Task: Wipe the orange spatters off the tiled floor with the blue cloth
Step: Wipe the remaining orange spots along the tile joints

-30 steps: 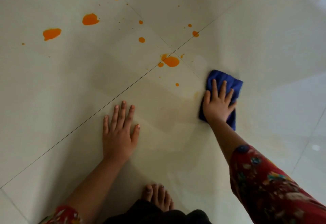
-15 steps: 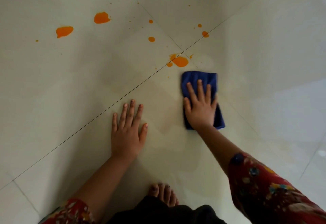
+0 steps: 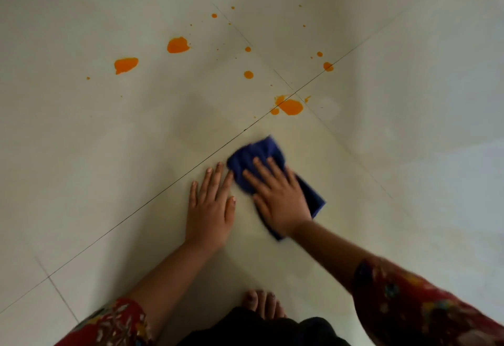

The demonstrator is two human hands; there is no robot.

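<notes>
Weight sits on my left hand [image 3: 210, 209], planted flat on the tiled floor [image 3: 109, 182] with its fingers spread and holding nothing; I judge it is there as a prop so the other arm can push freely. My right hand [image 3: 278, 198] lies palm-down on the blue cloth [image 3: 259, 152], fingers splayed and pressing rather than curled around it, which keeps a broad patch of fabric against the tile. The cloth bunches out beyond those fingertips and trails behind the wrist, its near edge just beside the left index finger. Ahead of the right fingertips, near the crossing of grout lines, lies the closest of the orange spatters [image 3: 290, 107], untouched, with more blots well beyond the left fingers.
</notes>
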